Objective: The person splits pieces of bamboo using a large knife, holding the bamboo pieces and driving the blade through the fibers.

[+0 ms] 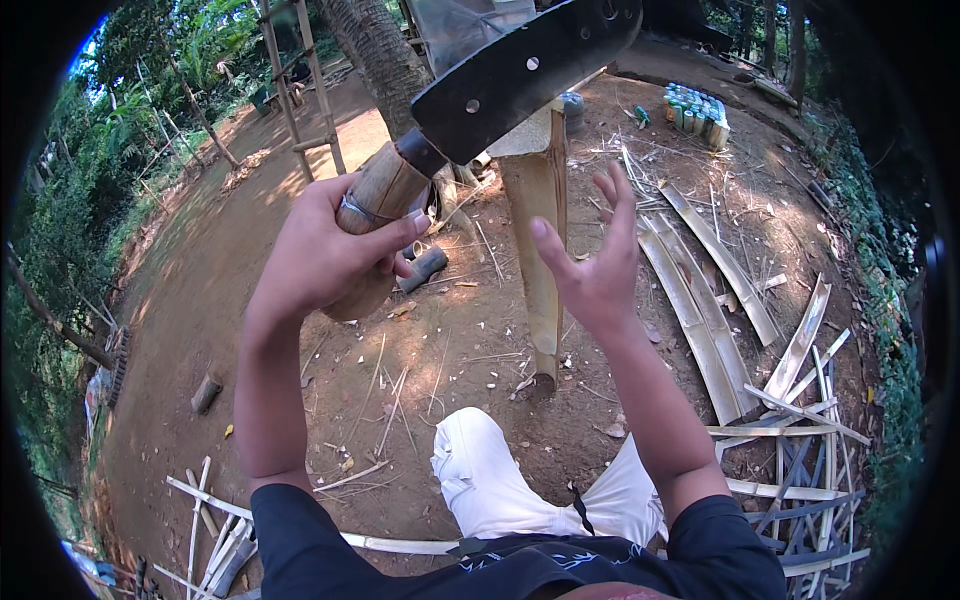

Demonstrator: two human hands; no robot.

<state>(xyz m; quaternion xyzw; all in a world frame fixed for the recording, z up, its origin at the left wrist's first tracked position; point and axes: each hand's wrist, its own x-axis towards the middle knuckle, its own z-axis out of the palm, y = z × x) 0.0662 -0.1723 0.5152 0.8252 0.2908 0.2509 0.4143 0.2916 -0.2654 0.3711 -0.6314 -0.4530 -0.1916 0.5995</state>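
My left hand (325, 245) is wrapped round the wooden handle of a machete (520, 85). Its broad dark blade, with several round holes, slants up to the right across the top of the view. My right hand (597, 250) is raised with thumb and fingers apart, holding nothing. Just left of that hand stands an upright split bamboo piece (532, 230), its foot at the ground and its upper end partly hidden behind the blade. Between the two hands there is a gap, and the right hand appears apart from the machete.
Split bamboo lengths (690, 310) lie on the dirt to the right, with a pile of thin slats (815, 470) nearer me. More slats (222, 545) lie at the lower left. A short log (206, 393), a tree trunk (372, 65) and a block of cans or bottles (697, 115) stand around.
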